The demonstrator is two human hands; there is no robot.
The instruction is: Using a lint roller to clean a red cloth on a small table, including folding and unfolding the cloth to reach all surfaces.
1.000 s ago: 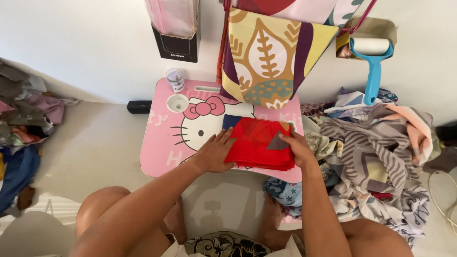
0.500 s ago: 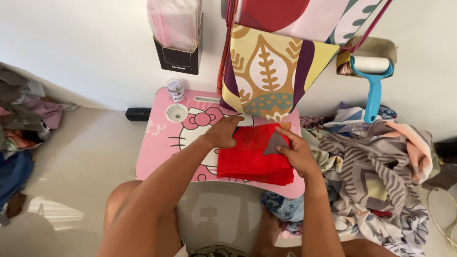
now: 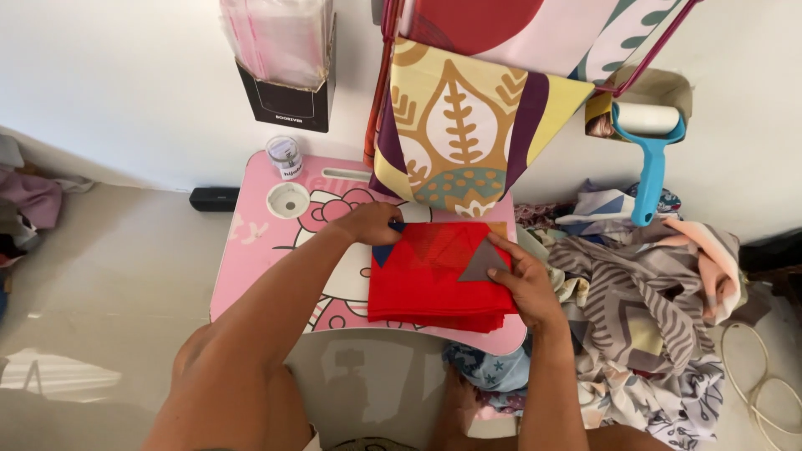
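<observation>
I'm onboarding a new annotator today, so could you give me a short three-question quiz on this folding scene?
1. True or false: the folded red cloth lies on the pink cartoon-print lap table.
2. Which hand touches the cloth's far left corner? A) left hand B) right hand
3. What blue-handled tool hangs at the wall to the right?

Key:
1. True.
2. A; the right hand rests on the cloth's right edge.
3. A lint roller with a white roll.
</observation>
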